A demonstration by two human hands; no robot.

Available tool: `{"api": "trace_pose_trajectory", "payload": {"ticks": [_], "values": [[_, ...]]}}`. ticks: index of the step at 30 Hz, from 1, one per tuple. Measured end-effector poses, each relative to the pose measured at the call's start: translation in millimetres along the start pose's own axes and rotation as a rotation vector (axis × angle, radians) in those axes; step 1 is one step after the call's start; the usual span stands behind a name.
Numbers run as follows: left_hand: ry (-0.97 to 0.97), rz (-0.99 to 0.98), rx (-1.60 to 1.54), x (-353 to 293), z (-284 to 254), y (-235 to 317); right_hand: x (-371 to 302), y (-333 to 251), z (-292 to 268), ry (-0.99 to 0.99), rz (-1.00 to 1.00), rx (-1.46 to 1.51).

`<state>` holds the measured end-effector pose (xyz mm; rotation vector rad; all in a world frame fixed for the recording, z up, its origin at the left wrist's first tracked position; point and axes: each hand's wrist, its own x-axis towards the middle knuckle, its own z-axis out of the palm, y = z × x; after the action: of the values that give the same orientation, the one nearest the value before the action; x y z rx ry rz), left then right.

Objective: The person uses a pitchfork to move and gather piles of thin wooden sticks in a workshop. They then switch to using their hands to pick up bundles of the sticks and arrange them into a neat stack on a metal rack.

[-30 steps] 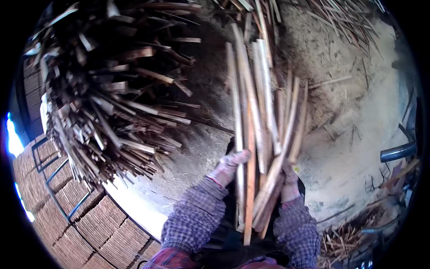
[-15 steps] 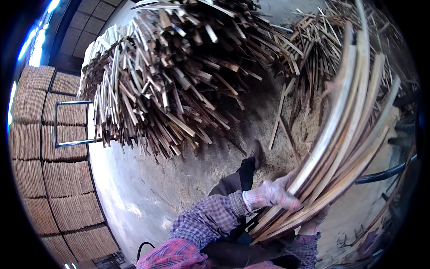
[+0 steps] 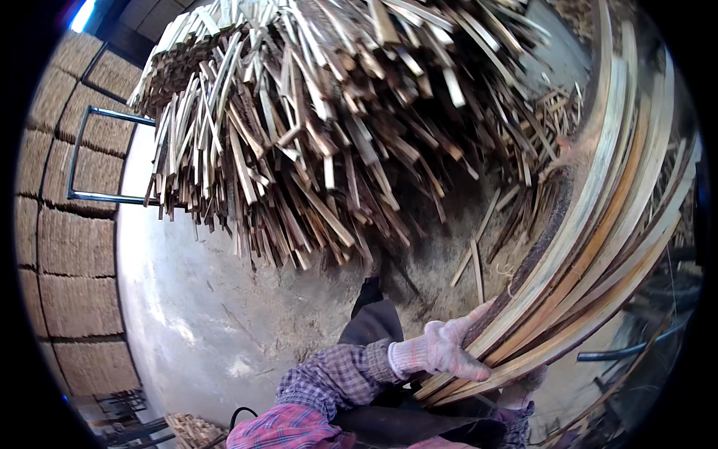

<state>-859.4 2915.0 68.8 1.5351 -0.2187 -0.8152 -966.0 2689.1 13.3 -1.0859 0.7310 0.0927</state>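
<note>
A bundle of long, rough wood strips rests slanted across my right side, some edges showing dark bark. In its pale knitted glove, my left hand grips the near part of the bundle from the left, thumb and fingers spread around it. My right hand, gloved too, is at the bundle's underside, its fingers mostly hidden by the strips. Ahead stands a large pile of wood strips, their uneven ends pointing toward me.
A metal frame juts out at the pile's left. Tall stacks of thin brown sheets line the left side. More loose strips lie at the far right, and a few on the concrete floor. A dark pipe is at right.
The large pile now looks closer and fills more of the view. The bundle is still in my hands, and my leg has shifted left in the picture.
</note>
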Motion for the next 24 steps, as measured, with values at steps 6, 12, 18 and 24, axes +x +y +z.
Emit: {"api": "trace_pose_trajectory", "payload": {"ticks": [6,12,18,24], "values": [[0.411,0.325,-0.053,-37,-167,69,105,-16,126,-0.319,-0.285,-0.015],[0.578,0.39,-0.508,-58,-435,96,99,-133,564,-0.92,-0.248,-0.298],[1.08,-0.2,0.049,25,-602,47,221,-31,719,-0.361,-0.406,-1.663],[1.071,-0.094,0.017,41,-613,9,247,-25,668,-0.571,-0.486,-1.546]]}}
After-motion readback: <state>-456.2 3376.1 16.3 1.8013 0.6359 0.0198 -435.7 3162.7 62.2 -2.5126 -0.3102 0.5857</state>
